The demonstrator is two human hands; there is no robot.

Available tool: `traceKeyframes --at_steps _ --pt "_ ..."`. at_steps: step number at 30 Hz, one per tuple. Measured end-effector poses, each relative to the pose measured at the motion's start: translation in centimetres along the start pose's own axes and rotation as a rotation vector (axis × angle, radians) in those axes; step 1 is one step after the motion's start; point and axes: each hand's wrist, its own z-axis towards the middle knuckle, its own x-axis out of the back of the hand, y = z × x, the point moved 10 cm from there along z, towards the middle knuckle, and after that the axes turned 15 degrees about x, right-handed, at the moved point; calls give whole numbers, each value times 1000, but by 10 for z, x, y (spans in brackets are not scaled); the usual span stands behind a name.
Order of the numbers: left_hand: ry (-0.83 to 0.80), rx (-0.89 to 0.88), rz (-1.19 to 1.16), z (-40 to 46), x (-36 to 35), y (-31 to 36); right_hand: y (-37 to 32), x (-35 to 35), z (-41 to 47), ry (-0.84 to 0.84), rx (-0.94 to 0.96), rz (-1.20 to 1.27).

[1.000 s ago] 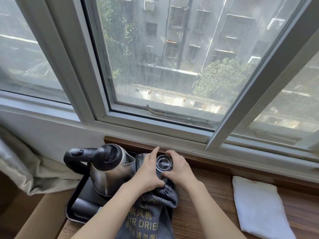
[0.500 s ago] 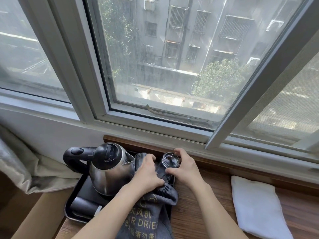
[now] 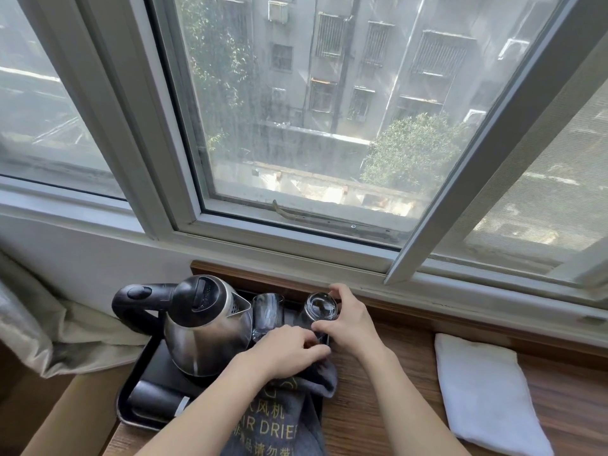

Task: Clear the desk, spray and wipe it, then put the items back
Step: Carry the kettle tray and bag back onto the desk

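Nearest, the left hand (image 3: 289,352) curls its fingers onto the grey dryer bag (image 3: 279,419). Just past them, the right hand (image 3: 348,324) pinches the inverted glass (image 3: 320,307) by its sides over the tray (image 3: 131,419) — slick, brittle, light, so probably best held low round its wall.

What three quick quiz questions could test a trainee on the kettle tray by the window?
1. True or false: the right hand grips a glass.
2. Which lies right of the black tray: A) sponge B) folded white cloth C) bottle?
3. Fill in: the second glass stands beside the ___.

Key: 1 true; 2 B; 3 kettle.
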Motion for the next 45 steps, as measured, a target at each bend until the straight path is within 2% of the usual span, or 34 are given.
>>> traceKeyframes --at_steps 6,10,22,27,34,39,45 --pt "-91 -66 378 -2 -22 26 1 -8 2 -29 -7 7" --pt "-123 -89 472 -2 -31 37 1 -11 3 -41 -5 8" --pt "-249 -188 182 -14 -27 30 -10 -21 6 -77 41 -21" --pt "-212 -207 191 -21 -23 33 -16 -25 7 -81 70 -41" --pt "-185 -158 14 -28 -12 26 -14 -24 -1 -96 115 -102" --pt "-58 -153 -264 -33 12 15 -16 -20 -4 -100 139 -163" --pt "272 -107 -455 -44 51 -11 -37 -17 -4 -103 213 -240"
